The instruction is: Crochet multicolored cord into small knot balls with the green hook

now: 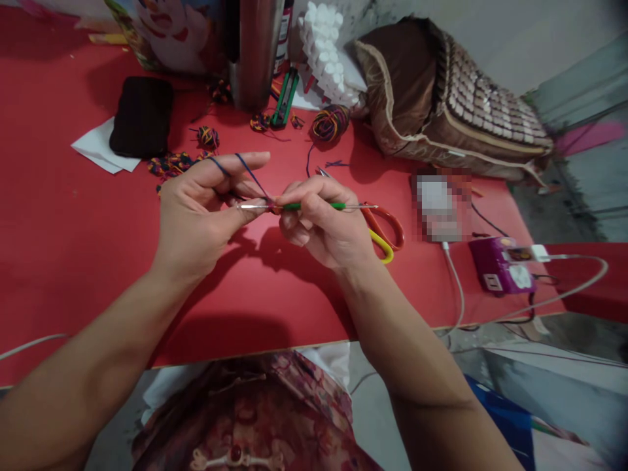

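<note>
My right hand (324,216) grips a crochet hook (338,206) by its green handle, the thin metal shaft pointing left. My left hand (201,209) pinches dark multicoloured yarn (252,176) near the tip of the hook. A strand of this yarn loops over its raised index finger. The fingertips of both hands almost meet, and the small work between them is mostly hidden. Scissors (385,232) with red and yellow handles lie partly under my right hand. A ball of multicoloured yarn (330,124) rests beyond my hands. Crocheted pieces (167,163) lie behind my left hand.
On the red table (98,261) are a black pouch-like object (142,116), a green box cutter (285,98), a steel bottle (255,52) and a small yarn ball (209,137). A brown bag (456,98) stands back right. A purple power box (500,265) with cables sits near the right edge.
</note>
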The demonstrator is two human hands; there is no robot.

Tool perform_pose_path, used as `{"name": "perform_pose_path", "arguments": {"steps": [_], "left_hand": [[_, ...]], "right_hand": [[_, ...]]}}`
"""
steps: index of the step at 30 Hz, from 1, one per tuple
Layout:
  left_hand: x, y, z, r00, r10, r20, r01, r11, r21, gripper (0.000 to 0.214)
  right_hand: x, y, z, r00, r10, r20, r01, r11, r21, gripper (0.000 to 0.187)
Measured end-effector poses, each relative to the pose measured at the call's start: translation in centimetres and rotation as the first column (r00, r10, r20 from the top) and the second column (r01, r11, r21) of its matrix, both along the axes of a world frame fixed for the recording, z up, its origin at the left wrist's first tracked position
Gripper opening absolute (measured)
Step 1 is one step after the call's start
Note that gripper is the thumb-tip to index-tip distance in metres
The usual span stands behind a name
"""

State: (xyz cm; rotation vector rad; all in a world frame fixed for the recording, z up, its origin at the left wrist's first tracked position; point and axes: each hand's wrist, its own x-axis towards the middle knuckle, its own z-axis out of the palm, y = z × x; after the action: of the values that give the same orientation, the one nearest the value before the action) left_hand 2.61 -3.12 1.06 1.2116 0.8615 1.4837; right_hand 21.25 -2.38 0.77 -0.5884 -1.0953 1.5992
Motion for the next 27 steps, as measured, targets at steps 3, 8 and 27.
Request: {"name": "perform_pose_path", "arguments": {"steps": [3, 8, 27], "left_hand": [[-0.1, 0.0, 0.1, 0.995, -0.063, 0.08, 0.071, 0.992, -0.1, 0.038], [0.0, -0.2, 0.6, 0.968, -0.128, 0.216, 0.178, 0.957, -0.231, 0.045], [0.1, 0.1, 0.8, 0.988, -0.065, 0.142, 0.094, 0.973, -0.21, 0.045]], "right_hand": [[-0.5, -0.6, 0.0, 0.993, -0.112, 0.033, 0.112, 0.994, 0.003, 0.029], [-1.3, -1.4, -0.3, 0.958, -0.278, 0.069, 0.271, 0.958, 0.093, 0.027], [-1.4, -1.4, -0.2, 0.963, -0.246, 0.11, 0.247, 0.969, 0.004, 0.032]]}}
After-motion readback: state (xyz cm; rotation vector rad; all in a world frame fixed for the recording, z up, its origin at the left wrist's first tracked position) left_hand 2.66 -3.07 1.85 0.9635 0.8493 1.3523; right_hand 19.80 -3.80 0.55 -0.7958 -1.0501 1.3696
